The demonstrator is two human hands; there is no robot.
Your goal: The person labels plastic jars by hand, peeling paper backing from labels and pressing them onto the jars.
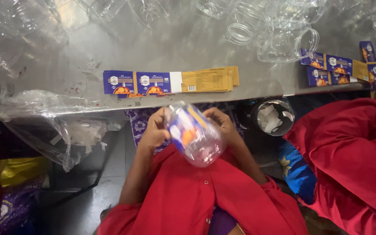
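Clear plastic jar (195, 135) with a blue label sits clamped between left hand (154, 129) and right hand (223, 124); just beyond them, label strips (170, 81) lie on the desk (188, 43).

A jar (195, 135) is held between the left hand (154, 131) and the right hand (223, 124), before the table (188, 43). A stack of labels (170, 82) is laid on the table behind the jar, and a bin (271, 116) is set to the right.
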